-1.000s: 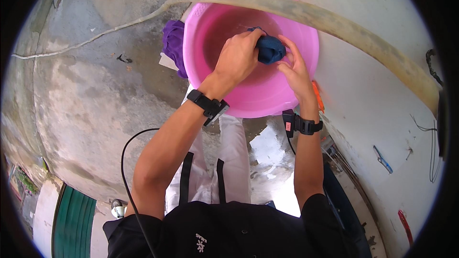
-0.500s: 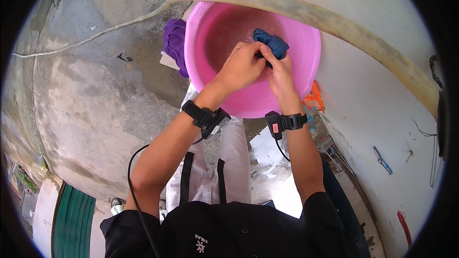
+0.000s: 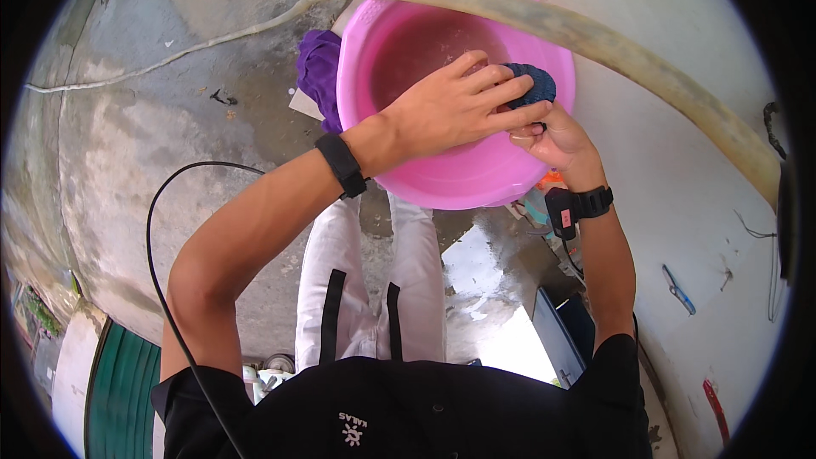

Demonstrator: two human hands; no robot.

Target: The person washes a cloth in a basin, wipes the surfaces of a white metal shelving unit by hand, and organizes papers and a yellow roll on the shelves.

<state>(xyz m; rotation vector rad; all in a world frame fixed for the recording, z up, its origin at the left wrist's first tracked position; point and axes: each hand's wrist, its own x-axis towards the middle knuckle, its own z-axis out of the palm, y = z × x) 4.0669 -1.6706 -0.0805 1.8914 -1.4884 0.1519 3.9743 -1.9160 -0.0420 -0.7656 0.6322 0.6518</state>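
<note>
A black shirt point(image 3: 408, 408) and white trousers point(image 3: 331, 238) are seen nearest, with the front rim of a pink basin point(image 3: 433, 193) beyond the knees. Black wristbands are worn on both forearms, the right one carrying a black module point(image 3: 559, 211). Inside the outline of the basin, close to its right edge, a dark blue knit cloth point(image 3: 535, 87) is held above the bottom. By the right hand point(image 3: 559, 140) it is gripped from the near side, the fingers curled in with little gap left. The left hand point(image 3: 459, 106) is laid palm down across it, fingers spread over the fabric; whether anything is pinched by the hidden thumb cannot be told. The rounded end of the cloth is pointed away from the body, toward the far right rim; since the rest is bunched and covered, its long axis cannot be settled. Should the grip be loosened on wet fabric, the cloth could be dropped over the right rim; should the right wrist be lowered, the module could be wetted. Farther in, cloudy water point(image 3: 425, 44) is seen; a purple cloth point(image 3: 316, 81) is placed past the left rim, and the far edge is crossed by a hose point(image 3: 595, 30).
</note>
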